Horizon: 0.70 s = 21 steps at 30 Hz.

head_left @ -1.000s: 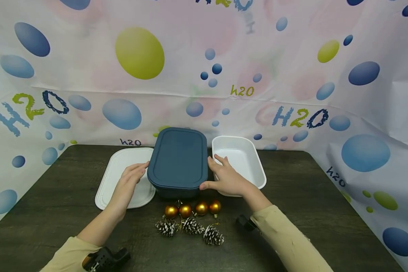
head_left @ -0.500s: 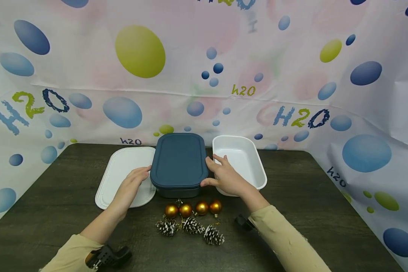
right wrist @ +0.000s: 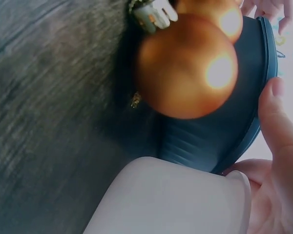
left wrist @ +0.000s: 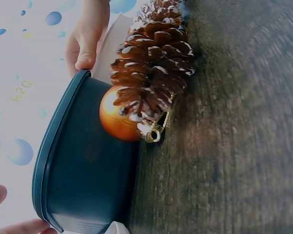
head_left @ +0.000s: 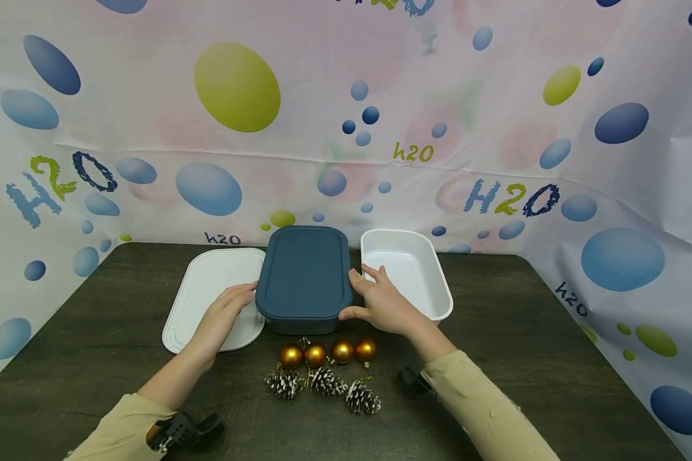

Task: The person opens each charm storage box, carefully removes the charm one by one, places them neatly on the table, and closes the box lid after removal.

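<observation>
A dark blue lidded food container (head_left: 304, 272) sits on the table between my two hands, its lid on. My left hand (head_left: 226, 315) reaches over a white lid (head_left: 187, 304), straight fingers at the container's left rim. Its fingertips (left wrist: 31, 226) meet the rim in the left wrist view, thumb held off. On the opposite side, my right hand (head_left: 387, 305) has its thumb (right wrist: 273, 105) at the front corner of the blue lid. Its other fingers are extended along the side, overlapping the edge of a white open container (head_left: 412, 275); part of them is hidden behind that edge in the right wrist view.
Several golden Christmas balls (head_left: 342, 352) lie in a row just in front of the blue container. Nearer still are three snow-tipped pine cones (head_left: 325, 382). A patterned sheet (head_left: 300, 186) hangs behind the dark wooden table (head_left: 513, 358).
The blue container has come down from a raised position onto the table, both hands keeping at its sides. Over the last half second the hands and container have hardly moved.
</observation>
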Each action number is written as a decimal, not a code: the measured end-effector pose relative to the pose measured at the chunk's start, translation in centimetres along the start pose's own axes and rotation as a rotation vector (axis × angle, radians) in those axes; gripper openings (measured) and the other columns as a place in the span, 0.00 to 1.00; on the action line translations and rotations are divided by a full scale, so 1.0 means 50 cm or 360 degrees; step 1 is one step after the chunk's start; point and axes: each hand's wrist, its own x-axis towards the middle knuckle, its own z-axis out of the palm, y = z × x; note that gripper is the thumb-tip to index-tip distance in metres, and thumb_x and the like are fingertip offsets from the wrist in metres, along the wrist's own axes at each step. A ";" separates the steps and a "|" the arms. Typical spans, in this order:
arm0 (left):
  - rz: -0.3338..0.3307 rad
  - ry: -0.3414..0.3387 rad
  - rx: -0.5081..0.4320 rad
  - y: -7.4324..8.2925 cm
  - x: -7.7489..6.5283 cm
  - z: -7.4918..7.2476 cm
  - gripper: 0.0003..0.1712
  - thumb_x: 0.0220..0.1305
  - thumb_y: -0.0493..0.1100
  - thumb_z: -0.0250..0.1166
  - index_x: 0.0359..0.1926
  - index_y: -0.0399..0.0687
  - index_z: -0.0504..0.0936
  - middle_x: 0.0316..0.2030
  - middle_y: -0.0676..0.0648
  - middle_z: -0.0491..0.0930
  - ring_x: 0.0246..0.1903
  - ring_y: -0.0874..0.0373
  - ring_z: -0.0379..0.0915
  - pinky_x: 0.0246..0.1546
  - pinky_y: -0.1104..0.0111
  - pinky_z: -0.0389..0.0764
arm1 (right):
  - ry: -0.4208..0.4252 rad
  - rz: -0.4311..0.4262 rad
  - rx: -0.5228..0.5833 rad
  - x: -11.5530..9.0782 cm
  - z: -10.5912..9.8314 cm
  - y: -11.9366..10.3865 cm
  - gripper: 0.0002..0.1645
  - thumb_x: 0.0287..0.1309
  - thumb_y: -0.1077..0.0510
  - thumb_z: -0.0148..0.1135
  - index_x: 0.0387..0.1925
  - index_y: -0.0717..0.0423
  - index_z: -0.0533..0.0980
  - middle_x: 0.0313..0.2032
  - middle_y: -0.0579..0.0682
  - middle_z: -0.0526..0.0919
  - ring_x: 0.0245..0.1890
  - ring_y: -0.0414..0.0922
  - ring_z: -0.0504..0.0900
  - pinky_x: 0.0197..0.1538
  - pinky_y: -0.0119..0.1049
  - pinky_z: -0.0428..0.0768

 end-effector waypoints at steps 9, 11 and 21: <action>0.0014 -0.0020 0.0093 -0.011 0.004 0.000 0.31 0.70 0.48 0.55 0.70 0.41 0.62 0.67 0.40 0.58 0.63 0.41 0.55 0.59 0.47 0.62 | -0.0021 0.0017 -0.0011 0.002 0.000 -0.001 0.53 0.53 0.37 0.63 0.68 0.67 0.58 0.68 0.61 0.61 0.71 0.60 0.49 0.68 0.60 0.38; 0.0041 -0.0021 0.0098 -0.014 0.003 0.001 0.31 0.70 0.46 0.56 0.70 0.40 0.62 0.67 0.38 0.58 0.63 0.40 0.56 0.58 0.47 0.63 | -0.0024 0.0016 -0.0028 0.003 0.000 -0.001 0.53 0.53 0.37 0.63 0.68 0.67 0.58 0.68 0.61 0.61 0.71 0.59 0.49 0.68 0.60 0.38; 0.0055 -0.0056 0.0085 -0.018 0.002 0.001 0.33 0.71 0.48 0.56 0.70 0.37 0.61 0.68 0.37 0.58 0.63 0.39 0.55 0.59 0.47 0.63 | -0.0022 0.0012 -0.0104 0.000 0.002 -0.005 0.53 0.54 0.36 0.62 0.68 0.68 0.59 0.67 0.62 0.62 0.71 0.58 0.50 0.68 0.60 0.40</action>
